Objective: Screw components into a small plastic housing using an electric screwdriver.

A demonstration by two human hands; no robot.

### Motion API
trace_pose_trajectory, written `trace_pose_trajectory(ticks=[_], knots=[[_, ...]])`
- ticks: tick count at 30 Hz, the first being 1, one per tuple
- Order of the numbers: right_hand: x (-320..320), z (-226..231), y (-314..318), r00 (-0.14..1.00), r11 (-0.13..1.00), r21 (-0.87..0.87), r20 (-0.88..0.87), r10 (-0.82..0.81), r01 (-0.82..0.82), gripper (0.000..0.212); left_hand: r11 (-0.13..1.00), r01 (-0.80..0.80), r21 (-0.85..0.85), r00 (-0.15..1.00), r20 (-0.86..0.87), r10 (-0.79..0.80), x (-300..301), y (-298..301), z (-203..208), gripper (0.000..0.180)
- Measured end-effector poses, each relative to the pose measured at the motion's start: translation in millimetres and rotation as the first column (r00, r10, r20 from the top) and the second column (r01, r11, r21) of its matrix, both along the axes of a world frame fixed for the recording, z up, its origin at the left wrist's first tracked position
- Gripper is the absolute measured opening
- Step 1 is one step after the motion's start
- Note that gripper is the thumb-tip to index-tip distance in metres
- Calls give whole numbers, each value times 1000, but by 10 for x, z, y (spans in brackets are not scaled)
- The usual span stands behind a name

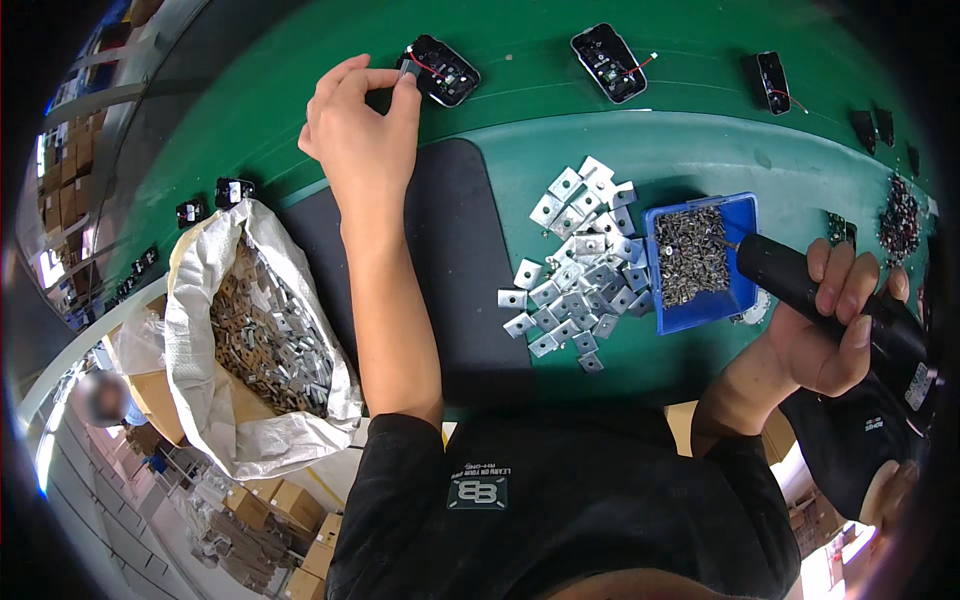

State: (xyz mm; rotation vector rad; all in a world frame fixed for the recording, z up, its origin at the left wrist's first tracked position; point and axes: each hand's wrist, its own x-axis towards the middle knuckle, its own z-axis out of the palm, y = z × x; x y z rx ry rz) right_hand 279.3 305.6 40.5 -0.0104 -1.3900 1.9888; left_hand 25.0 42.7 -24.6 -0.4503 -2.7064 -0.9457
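My left hand (362, 135) reaches to the far belt and pinches a small metal plate (408, 68) between thumb and fingers. The plate is at the left edge of a black plastic housing (446, 78), which lies open with a small circuit board and red wires inside. My right hand (835, 310) is wrapped round a black electric screwdriver (790, 275). Its tip points left, over the blue bin (690, 320) of small screws (690, 255). Left of that bin, silver metal plates with holes (575, 290) lie in a loose pile.
More open housings lie on the green belt, one at the top middle (610, 65) and another farther right (772, 82). A white sack (190, 330) of metal plates stands at my left beside a dark mat (465, 220). Another person in black (850, 450) is close on my right.
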Motion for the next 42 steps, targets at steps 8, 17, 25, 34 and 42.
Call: trace_pose_trajectory(ticks=[8,17,25,34,42], knots=[[16,-54,57,1000,998,57,2,12,-12,48,991,91,-99,991,-87,-100,-67,52,-152,16],[21,-47,41,999,995,88,-3,39,-39,53,996,59,61,994,87,-64,-131,156,-155,36],[25,24,51,992,994,61,-78,96,-91,49,915,369,165,860,312,-403,577,17,255,21],[47,275,-142,994,993,-120,-108,-6,-7,35,891,394,224,910,42,-413,909,-43,219,34],[96,473,-258,977,935,-294,-130,167,-199,42,689,686,235,724,-123,-679,1427,431,289,51]])
